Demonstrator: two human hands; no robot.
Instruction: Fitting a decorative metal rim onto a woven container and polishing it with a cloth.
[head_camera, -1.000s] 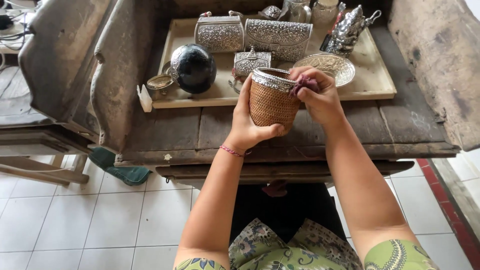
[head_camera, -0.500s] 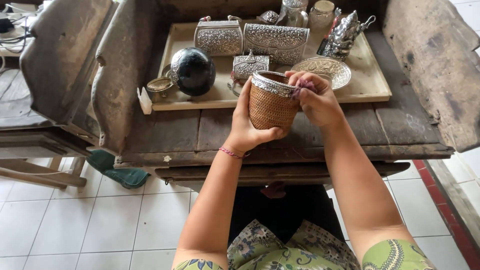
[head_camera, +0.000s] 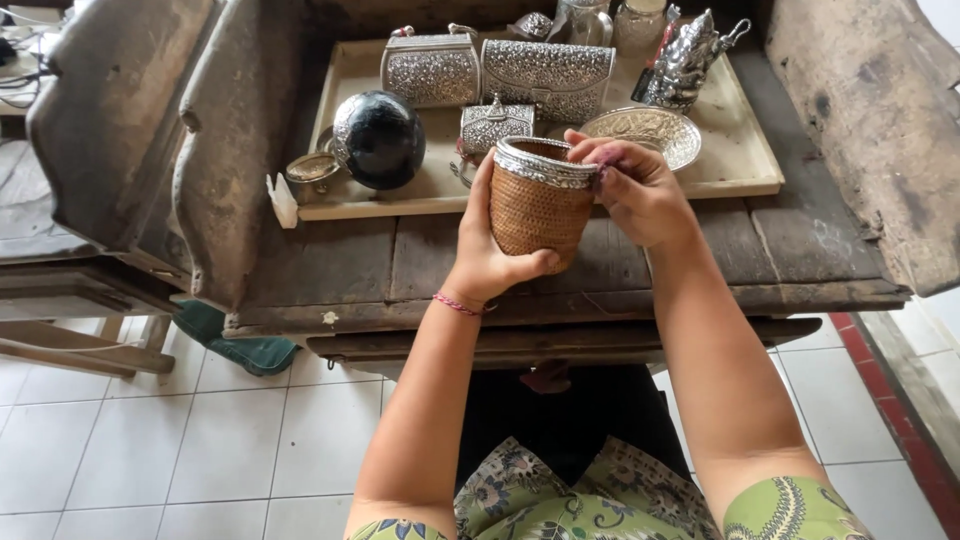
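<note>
A small woven brown basket with an embossed silver rim (head_camera: 540, 200) is held up over the front of a dark wooden table (head_camera: 330, 265). My left hand (head_camera: 490, 255) cups it from the left and underneath. My right hand (head_camera: 635, 190) has its fingers pinched together at the basket's right rim, pressing a small purple bit against the silver edge.
Behind the basket a pale wooden tray (head_camera: 745, 150) carries two silver purses (head_camera: 432, 68), a small silver box (head_camera: 495, 125), a silver bowl (head_camera: 650, 130), a black sphere (head_camera: 378, 140) and a silver figure (head_camera: 685, 60). Worn wooden slabs (head_camera: 120, 110) flank the table. A green cloth (head_camera: 225, 335) lies on the white tiles.
The basket and both hands stay almost in place. The view has shifted slightly, and my right fingers have worked a little along the rim.
</note>
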